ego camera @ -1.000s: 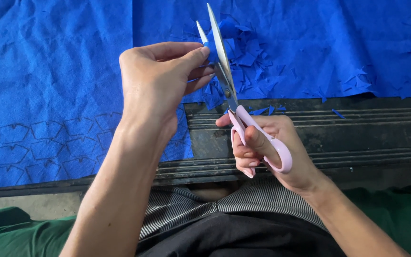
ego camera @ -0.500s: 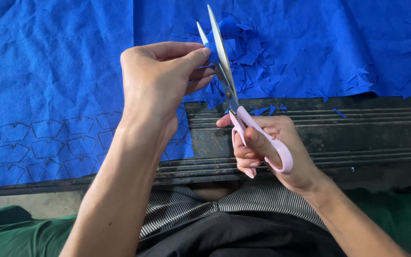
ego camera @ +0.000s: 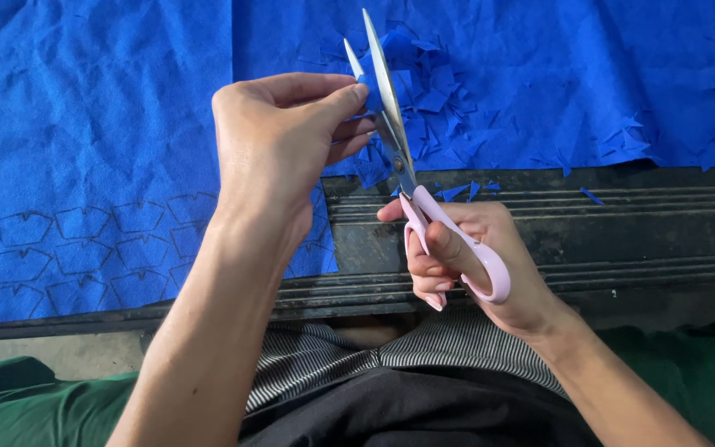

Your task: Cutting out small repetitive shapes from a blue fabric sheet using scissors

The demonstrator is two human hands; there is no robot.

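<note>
My right hand (ego camera: 465,257) grips the pink handles of a pair of scissors (ego camera: 391,124), whose steel blades point up and stand slightly apart. My left hand (ego camera: 283,141) pinches a small blue fabric piece (ego camera: 371,98) between thumb and fingers, right against the blades. Most of that piece is hidden by my fingers and the blades. Both hands hover above the near edge of a large blue fabric sheet (ego camera: 109,124).
A heap of blue fabric scraps (ego camera: 440,91) lies beyond the scissors. Outlined shapes (ego camera: 84,248) are drawn on the sheet at lower left. A dark ridged board (ego camera: 622,232) runs along the front, with a few scraps on it. My lap in striped cloth (ego camera: 424,356) lies below.
Both hands hold nearly the same place. The scissor blades and the pinched piece have barely shifted.
</note>
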